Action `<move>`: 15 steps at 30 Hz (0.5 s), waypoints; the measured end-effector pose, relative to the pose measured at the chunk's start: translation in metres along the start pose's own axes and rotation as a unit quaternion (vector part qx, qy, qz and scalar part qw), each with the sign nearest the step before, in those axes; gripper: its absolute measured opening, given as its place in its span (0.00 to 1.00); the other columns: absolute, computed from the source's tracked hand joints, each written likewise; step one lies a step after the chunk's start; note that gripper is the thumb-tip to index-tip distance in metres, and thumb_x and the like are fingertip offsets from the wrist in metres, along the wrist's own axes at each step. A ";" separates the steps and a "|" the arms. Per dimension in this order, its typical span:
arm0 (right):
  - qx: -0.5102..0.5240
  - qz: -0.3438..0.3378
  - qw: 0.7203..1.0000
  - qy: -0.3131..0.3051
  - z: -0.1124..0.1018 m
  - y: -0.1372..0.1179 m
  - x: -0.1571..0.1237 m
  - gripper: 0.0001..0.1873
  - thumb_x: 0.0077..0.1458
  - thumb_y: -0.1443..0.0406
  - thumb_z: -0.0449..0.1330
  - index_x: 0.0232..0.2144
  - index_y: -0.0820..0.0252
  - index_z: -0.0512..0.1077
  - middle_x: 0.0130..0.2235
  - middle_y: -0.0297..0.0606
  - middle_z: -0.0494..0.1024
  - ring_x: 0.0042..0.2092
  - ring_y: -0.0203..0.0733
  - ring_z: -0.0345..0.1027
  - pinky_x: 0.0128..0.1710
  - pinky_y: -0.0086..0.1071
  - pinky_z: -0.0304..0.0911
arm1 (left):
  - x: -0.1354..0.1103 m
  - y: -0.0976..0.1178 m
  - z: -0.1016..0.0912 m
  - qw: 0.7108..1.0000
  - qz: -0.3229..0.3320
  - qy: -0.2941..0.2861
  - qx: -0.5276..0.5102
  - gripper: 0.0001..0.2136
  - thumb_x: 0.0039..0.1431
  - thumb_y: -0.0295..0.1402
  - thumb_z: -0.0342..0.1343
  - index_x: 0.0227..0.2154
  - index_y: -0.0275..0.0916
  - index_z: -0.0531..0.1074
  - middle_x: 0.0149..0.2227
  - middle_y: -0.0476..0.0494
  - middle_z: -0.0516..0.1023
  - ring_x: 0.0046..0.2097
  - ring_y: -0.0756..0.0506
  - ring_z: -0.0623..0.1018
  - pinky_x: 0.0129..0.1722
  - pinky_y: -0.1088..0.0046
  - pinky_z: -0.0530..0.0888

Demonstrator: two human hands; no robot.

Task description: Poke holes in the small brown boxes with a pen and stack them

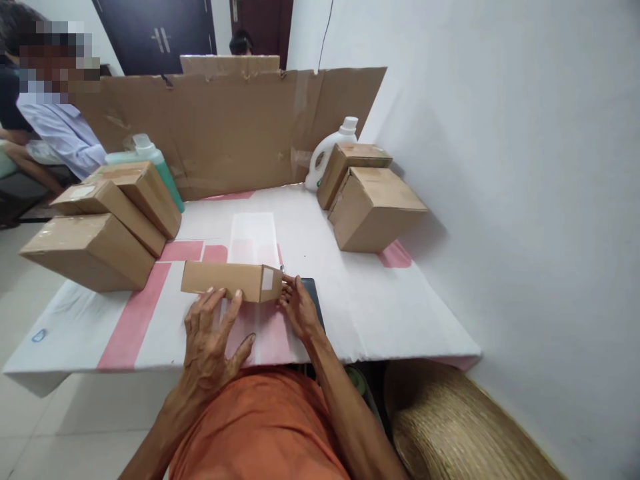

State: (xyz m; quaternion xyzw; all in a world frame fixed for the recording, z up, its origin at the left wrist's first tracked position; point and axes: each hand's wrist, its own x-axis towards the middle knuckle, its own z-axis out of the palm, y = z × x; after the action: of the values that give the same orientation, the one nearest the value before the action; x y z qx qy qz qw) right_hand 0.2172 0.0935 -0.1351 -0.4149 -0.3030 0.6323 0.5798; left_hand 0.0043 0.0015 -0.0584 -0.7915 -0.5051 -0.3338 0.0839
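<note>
A long brown cardboard box (223, 279) lies crosswise near the front of the table, with a white label (268, 279) on its right end. My left hand (213, 337) has its fingers spread, the fingertips against the near side of the box. At the right end, my right hand (299, 307) has its fingers curled close to the box; what they hold, if anything, is hidden. Just above those fingers shows a small shiny thing (282, 269), too small to name. A dark flat object (311, 293) lies partly under my right hand. Behind the box is a translucent white sheet (253, 233).
Several cardboard boxes stand left (107, 250) and right (377, 207). Behind them are a green-liquid bottle (167, 177) and a white jug (327, 150). A cardboard panel (225, 133) closes the back. A wall (525, 200) bounds the right; a person (65, 127) sits at left.
</note>
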 end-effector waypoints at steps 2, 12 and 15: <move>0.001 0.000 1.000 0.003 0.000 -0.003 0.002 0.35 0.58 0.33 0.58 0.44 0.55 0.78 0.41 0.44 0.83 0.41 0.48 0.77 0.35 0.37 0.73 | 0.003 0.003 -0.001 1.000 0.018 -0.005 0.005 0.40 0.65 0.42 0.63 0.77 0.50 0.53 0.66 0.30 0.67 0.69 0.28 0.66 0.70 0.44 0.62; 0.020 -0.038 0.998 -0.043 0.008 -0.030 -0.002 0.29 0.65 0.40 0.56 0.43 0.55 0.82 0.51 0.44 0.84 0.45 0.50 0.76 0.38 0.39 0.71 | 0.023 -0.021 -0.019 0.998 0.002 0.002 -0.056 0.34 0.69 0.35 0.59 0.75 0.56 0.57 0.72 0.34 0.62 0.71 0.30 0.67 0.67 0.46 0.69; -0.025 -0.068 0.997 -0.038 0.015 -0.044 -0.007 0.29 0.65 0.41 0.58 0.48 0.55 0.83 0.53 0.44 0.84 0.46 0.49 0.75 0.39 0.38 0.71 | 0.027 -0.030 -0.023 0.998 -0.004 0.016 -0.067 0.34 0.70 0.34 0.58 0.76 0.55 0.55 0.68 0.34 0.67 0.68 0.33 0.70 0.64 0.50 0.73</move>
State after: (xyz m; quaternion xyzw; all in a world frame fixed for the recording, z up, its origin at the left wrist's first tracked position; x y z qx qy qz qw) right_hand 0.2250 0.0945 -0.0888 -0.3832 -0.3678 0.5991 0.5992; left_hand -0.0245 0.0249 -0.0300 -0.7879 -0.4834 -0.3797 0.0369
